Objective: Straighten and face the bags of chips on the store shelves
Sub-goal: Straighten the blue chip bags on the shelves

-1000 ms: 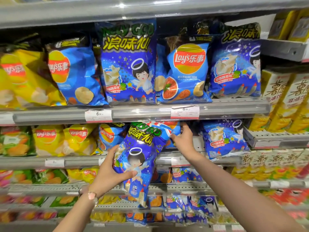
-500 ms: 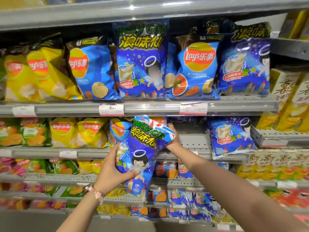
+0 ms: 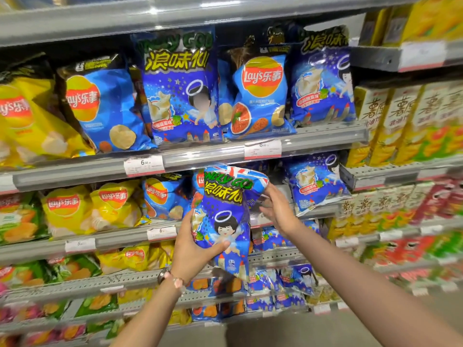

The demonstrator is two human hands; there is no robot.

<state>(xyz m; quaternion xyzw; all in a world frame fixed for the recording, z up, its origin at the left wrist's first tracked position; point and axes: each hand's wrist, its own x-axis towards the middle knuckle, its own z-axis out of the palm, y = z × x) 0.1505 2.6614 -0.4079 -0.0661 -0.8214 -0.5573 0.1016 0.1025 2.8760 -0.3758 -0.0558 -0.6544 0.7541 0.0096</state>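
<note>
Head view: left hand [image 3: 190,249] grips the blue bag [image 3: 223,221]; right hand [image 3: 278,209] pinches its top corner.

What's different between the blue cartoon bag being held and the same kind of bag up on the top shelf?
The held bag is off the shelves, gripped by the left hand, with the right hand at its upper edge; the top-shelf bag stands on the shelf. The held bag's top is crumpled and it leans; the top-shelf bag stands straighter. Both show the same blue haloed-child design, facing out.

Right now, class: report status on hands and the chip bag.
Left hand grips blue bag low. Right hand pinches its top edge. Bag off the shelf, tilted.
</note>
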